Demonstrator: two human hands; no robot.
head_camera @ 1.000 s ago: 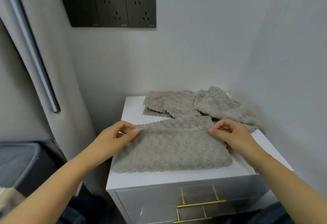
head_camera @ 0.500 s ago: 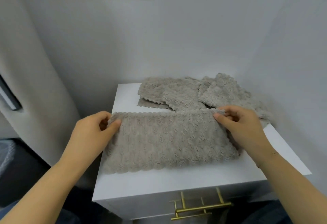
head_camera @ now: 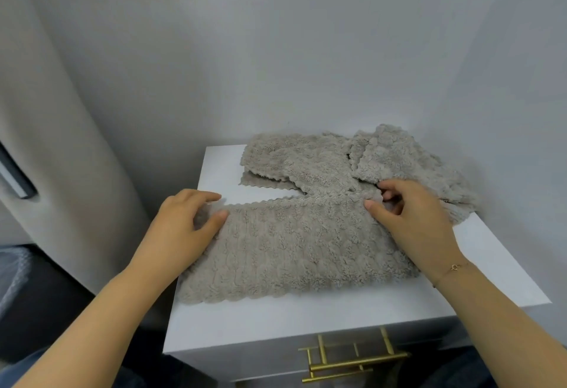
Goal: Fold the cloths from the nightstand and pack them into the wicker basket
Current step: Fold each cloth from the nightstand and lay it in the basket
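1. Near nightstand (head_camera: 506, 268) front edge: cloth (head_camera: 294, 246) lies flat, folded once.
2. L hand (head_camera: 184, 228) and R hand (head_camera: 411, 219) each pinch a far corner.
3. Next, I reckon: 2nd fold, edges matched. Basket not in view; other cloths (head_camera: 337, 160) wait at back.

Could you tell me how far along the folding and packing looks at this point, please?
Early on. One cloth lies folded in half on the nightstand; the left hand and right hand each have a grip on a far corner. Still left: the loose cloths piled behind, unfolded. No wicker basket is in view, so no packing shows.
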